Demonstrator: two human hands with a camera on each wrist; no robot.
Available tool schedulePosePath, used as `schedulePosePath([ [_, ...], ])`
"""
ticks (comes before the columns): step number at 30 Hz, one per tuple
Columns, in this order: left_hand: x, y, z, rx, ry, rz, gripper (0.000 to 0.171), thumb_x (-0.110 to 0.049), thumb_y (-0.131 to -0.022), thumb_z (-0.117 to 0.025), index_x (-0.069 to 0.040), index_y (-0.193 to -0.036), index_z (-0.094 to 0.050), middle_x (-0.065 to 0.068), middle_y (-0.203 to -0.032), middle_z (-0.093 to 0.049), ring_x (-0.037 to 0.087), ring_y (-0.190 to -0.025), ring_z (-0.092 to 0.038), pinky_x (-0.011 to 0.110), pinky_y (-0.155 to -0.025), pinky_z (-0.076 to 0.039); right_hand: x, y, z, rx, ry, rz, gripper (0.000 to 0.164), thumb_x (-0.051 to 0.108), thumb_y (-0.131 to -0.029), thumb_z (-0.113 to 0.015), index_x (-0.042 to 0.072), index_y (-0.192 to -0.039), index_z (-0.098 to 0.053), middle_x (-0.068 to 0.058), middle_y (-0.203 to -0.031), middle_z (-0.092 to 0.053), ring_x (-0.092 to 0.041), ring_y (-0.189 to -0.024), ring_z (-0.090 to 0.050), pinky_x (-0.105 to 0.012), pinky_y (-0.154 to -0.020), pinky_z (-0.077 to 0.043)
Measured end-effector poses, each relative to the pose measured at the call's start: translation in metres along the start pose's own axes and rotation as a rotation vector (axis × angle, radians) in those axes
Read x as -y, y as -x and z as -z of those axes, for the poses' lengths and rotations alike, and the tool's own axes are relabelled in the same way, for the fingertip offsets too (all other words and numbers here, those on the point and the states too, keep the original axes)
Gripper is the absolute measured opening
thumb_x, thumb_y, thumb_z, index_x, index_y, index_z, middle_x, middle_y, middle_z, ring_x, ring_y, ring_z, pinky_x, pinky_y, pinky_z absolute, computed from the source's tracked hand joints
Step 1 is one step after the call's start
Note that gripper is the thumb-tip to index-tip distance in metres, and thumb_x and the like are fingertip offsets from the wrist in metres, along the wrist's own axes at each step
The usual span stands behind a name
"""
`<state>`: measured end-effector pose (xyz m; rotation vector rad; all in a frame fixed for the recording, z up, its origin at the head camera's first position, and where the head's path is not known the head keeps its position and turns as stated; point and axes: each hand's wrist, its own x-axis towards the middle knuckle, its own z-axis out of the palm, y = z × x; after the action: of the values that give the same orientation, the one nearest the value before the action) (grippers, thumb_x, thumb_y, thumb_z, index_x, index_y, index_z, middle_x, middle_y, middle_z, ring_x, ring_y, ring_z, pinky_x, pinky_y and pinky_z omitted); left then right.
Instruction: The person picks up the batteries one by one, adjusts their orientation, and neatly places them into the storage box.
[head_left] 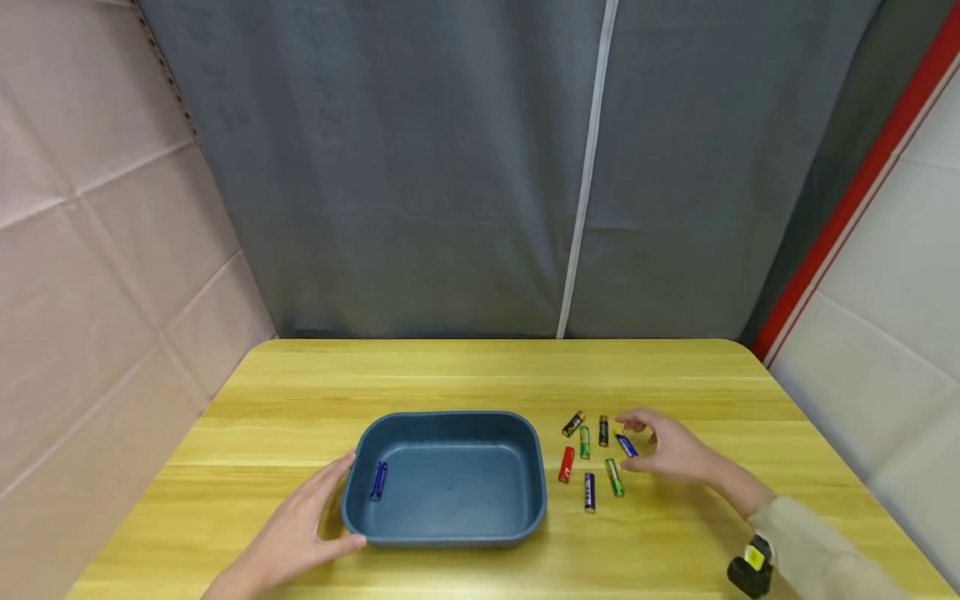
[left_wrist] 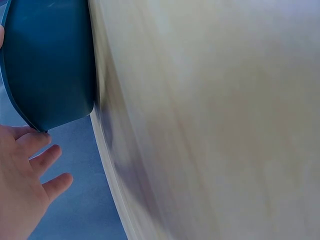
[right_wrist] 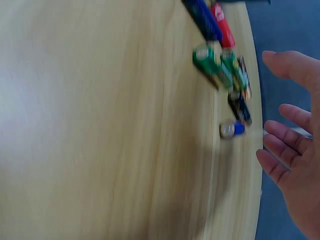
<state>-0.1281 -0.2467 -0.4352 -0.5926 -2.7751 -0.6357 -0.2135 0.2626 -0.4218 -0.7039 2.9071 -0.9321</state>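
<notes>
A blue-grey plastic tray [head_left: 450, 540] lies on the table, with blue batteries [head_left: 378, 481] at its left end. My left hand [head_left: 296, 521] rests against the tray's left side, thumb and fingers spread along the rim; the left wrist view shows the fingertips touching the tray wall [left_wrist: 50, 65]. My right hand [head_left: 675, 450] hovers with fingers apart beside a blue battery [head_left: 626, 444], holding nothing. Near it lie two green batteries, one [head_left: 614, 477] closest, a red battery [head_left: 566, 465], a dark blue battery [head_left: 590, 492] and two black batteries, one [head_left: 603, 431] upright in the picture.
The wooden table [head_left: 300, 383] has rounded far corners. A grey curtain [head_left: 420, 208] hangs behind it, and pale panels stand at left and right. A small dark device with a yellow mark [head_left: 752, 562] sits at the right wrist.
</notes>
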Motion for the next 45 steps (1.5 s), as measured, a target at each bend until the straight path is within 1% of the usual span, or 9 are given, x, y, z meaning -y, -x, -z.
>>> schedulePosePath([
  [5, 0.0, 0.0, -0.001, 0.003, 0.004, 0.003, 0.096, -0.056, -0.066, -0.071, -0.014, -0.143, -0.029, 0.013, -0.14, -0.038, 0.037, -0.122, -0.04, 0.063, -0.088, -0.038, -0.015, -0.003, 0.003, 0.023, 0.029, -0.021, 0.063, 0.02, -0.066, -0.078, -0.002, -0.119, -0.053, -0.008, -0.104, -0.057, -0.025, -0.096, -0.051, -0.045, -0.081, -0.046],
  [12, 0.0, -0.002, -0.001, -0.003, 0.001, -0.007, 0.097, -0.056, -0.066, -0.071, -0.013, -0.142, -0.03, 0.013, -0.139, -0.039, 0.036, -0.122, -0.041, 0.062, -0.089, -0.039, -0.026, -0.007, 0.003, 0.073, 0.1, -0.018, 0.056, 0.007, -0.062, -0.075, -0.004, -0.113, -0.056, -0.006, -0.101, -0.057, -0.02, -0.09, -0.051, -0.041, -0.079, -0.046],
  [18, 0.0, -0.002, 0.0, 0.003, -0.003, -0.005, 0.097, -0.057, -0.065, -0.071, -0.012, -0.142, -0.031, 0.014, -0.139, -0.039, 0.037, -0.121, -0.041, 0.062, -0.089, -0.039, -0.026, -0.012, 0.003, 0.099, 0.128, 0.004, 0.053, 0.006, -0.065, -0.074, -0.003, -0.115, -0.056, -0.007, -0.103, -0.058, -0.023, -0.094, -0.053, -0.044, -0.082, -0.046],
  [24, 0.0, -0.002, -0.001, 0.004, -0.006, -0.006, 0.097, -0.057, -0.066, -0.071, -0.012, -0.142, -0.031, 0.014, -0.139, -0.039, 0.037, -0.121, -0.041, 0.062, -0.089, -0.038, -0.023, -0.018, 0.004, 0.139, 0.137, 0.046, 0.052, 0.001, -0.063, -0.072, -0.002, -0.113, -0.057, -0.005, -0.099, -0.057, -0.023, -0.09, -0.052, -0.042, -0.078, -0.048],
  [29, 0.0, -0.001, -0.001, 0.0, -0.008, -0.012, 0.097, -0.057, -0.066, -0.071, -0.012, -0.142, -0.031, 0.013, -0.139, -0.04, 0.036, -0.121, -0.041, 0.061, -0.089, -0.039, -0.024, -0.019, 0.004, 0.156, 0.147, 0.07, 0.049, 0.002, -0.065, -0.072, -0.003, -0.112, -0.058, -0.003, -0.095, -0.055, -0.021, -0.087, -0.052, -0.038, -0.074, -0.048],
  [31, 0.0, -0.001, -0.001, -0.001, -0.007, -0.013, 0.097, -0.056, -0.066, -0.071, -0.013, -0.142, -0.031, 0.013, -0.139, -0.04, 0.036, -0.121, -0.041, 0.062, -0.089, -0.039, -0.023, -0.019, 0.003, 0.153, 0.155, 0.071, 0.048, 0.004, -0.066, -0.074, -0.003, -0.11, -0.058, -0.003, -0.094, -0.055, -0.02, -0.085, -0.052, -0.037, -0.073, -0.048],
  [37, -0.001, -0.001, -0.001, -0.001, -0.002, -0.015, 0.097, -0.056, -0.065, -0.072, -0.012, -0.142, -0.031, 0.014, -0.139, -0.04, 0.037, -0.121, -0.041, 0.062, -0.089, -0.039, -0.024, -0.016, 0.0, 0.117, 0.174, 0.012, 0.046, 0.015, -0.066, -0.078, -0.001, -0.105, -0.06, 0.001, -0.091, -0.054, -0.016, -0.083, -0.05, -0.036, -0.073, -0.048],
  [41, -0.001, -0.002, -0.001, -0.001, 0.001, -0.012, 0.098, -0.056, -0.065, -0.072, -0.012, -0.142, -0.031, 0.014, -0.139, -0.039, 0.037, -0.122, -0.04, 0.062, -0.09, -0.038, -0.024, -0.012, -0.006, 0.074, 0.141, -0.001, 0.045, 0.018, -0.065, -0.078, -0.001, -0.102, -0.06, 0.002, -0.088, -0.051, -0.014, -0.081, -0.046, -0.034, -0.073, -0.046],
  [45, -0.001, -0.003, 0.0, -0.003, -0.002, -0.009, 0.098, -0.056, -0.064, -0.073, -0.011, -0.141, -0.032, 0.014, -0.139, -0.04, 0.037, -0.122, -0.041, 0.062, -0.09, -0.038, -0.023, -0.008, -0.011, 0.033, 0.091, -0.044, 0.045, 0.018, -0.065, -0.078, 0.0, -0.102, -0.059, 0.002, -0.087, -0.051, -0.014, -0.081, -0.045, -0.032, -0.074, -0.045],
])
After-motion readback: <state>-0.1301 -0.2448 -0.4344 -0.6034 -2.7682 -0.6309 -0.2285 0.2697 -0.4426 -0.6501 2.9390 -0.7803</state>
